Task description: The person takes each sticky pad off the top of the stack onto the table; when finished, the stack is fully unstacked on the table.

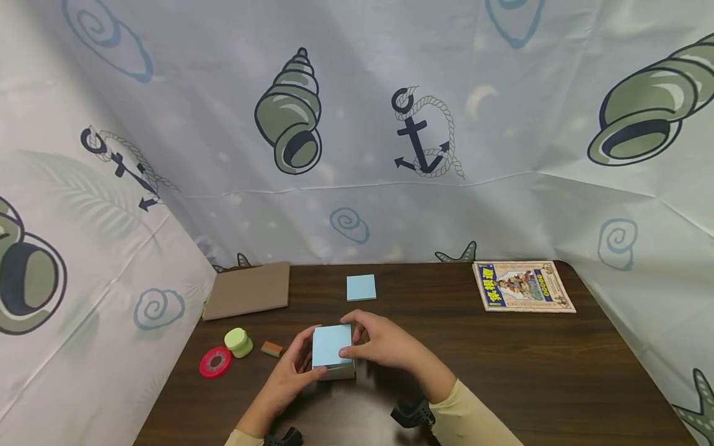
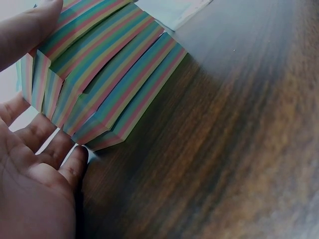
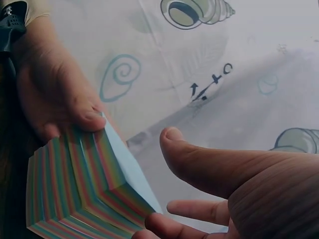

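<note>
The paper block (image 1: 333, 352) sits on the bench (image 1: 502, 371) between my grips, left hand (image 1: 290, 371) and right hand (image 1: 385, 347) both clasping its sides.

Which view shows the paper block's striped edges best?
Left wrist: the paper block fills the frame, rainbow-striped sides sharp and twisted in steps. Right wrist shows one striped corner under the blue top sheet. Head shows mostly the blue top.
</note>
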The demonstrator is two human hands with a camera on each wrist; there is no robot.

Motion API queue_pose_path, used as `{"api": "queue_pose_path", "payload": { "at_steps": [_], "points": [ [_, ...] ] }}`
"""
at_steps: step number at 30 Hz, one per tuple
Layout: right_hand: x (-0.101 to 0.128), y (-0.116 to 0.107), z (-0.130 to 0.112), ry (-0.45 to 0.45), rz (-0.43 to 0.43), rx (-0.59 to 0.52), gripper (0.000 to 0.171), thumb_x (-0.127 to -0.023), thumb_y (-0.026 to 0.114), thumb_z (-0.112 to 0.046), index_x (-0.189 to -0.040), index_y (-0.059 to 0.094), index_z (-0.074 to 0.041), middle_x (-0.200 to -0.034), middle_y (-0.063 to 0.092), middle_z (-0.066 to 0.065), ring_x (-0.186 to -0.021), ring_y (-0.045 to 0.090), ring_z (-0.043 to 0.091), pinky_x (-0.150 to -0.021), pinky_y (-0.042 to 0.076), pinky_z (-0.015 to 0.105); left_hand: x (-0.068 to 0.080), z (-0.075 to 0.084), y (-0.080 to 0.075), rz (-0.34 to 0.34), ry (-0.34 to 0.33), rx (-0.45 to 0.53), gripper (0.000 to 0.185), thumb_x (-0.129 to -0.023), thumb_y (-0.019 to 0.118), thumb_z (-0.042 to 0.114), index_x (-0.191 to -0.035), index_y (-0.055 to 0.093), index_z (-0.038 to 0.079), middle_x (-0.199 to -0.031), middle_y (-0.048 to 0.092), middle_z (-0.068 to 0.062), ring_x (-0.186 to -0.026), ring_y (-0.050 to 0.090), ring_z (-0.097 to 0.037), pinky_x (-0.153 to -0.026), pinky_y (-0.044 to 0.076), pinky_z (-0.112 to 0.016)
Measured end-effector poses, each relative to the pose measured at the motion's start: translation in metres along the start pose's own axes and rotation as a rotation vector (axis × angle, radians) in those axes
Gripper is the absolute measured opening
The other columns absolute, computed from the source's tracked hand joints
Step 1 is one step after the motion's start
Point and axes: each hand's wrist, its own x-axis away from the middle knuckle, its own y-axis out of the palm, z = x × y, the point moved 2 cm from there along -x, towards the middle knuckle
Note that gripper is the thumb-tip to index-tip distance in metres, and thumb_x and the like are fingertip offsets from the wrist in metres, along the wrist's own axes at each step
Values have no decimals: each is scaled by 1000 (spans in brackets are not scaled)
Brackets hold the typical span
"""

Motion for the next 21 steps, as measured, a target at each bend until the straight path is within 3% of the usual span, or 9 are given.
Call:
{"api": "queue_pose_path", "payload": {
  "at_steps": [7,21],
  "points": [
    [-2,6,0,-18,0,60,74,-91,90,-39,-151,58,-10,-103,65,1,-77,54,8,-69,46,25,1,-1,0,0,-31,10,86,-102,78,15,-172,29,19,-173,39,-8,-149,42,6,-115,34,-7],
    [-5,6,3,-24,19,99,73,-88,94,-32,-149,60,-8,-103,66,0,-80,53,8,-72,45,26,0,0,0,-3,-13,4,87,-101,79,14,-172,28,15,-170,41,-10,-146,46,6,-115,35,-8]
  ]
}}
